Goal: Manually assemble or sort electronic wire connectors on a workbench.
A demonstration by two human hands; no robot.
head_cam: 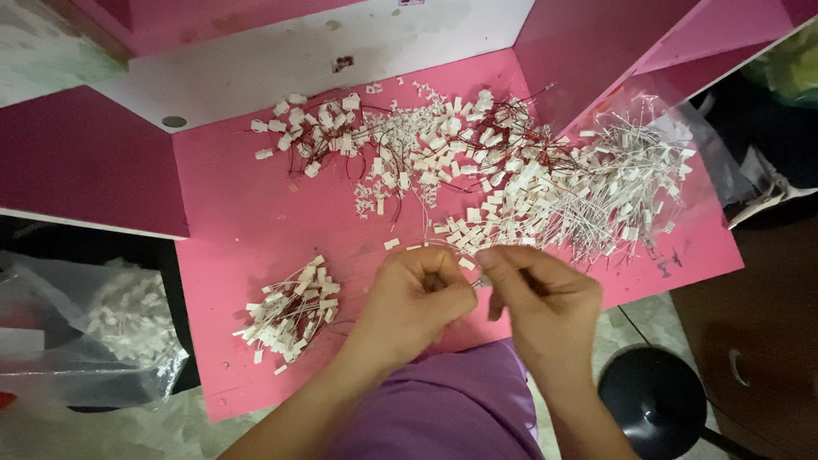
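White connector [467,263] on thin wire is pinched between the fingers of the left hand [417,298] and right hand [541,294], just in front of the big connector heap [545,187] on the pink table [247,221].

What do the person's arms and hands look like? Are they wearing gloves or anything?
No gloves. The left hand and right hand are both bare, with no rings, watch or bracelet showing. Both forearms are bare too, with no sleeves reaching them. A piece of purple cloth clothing lies between the arms.
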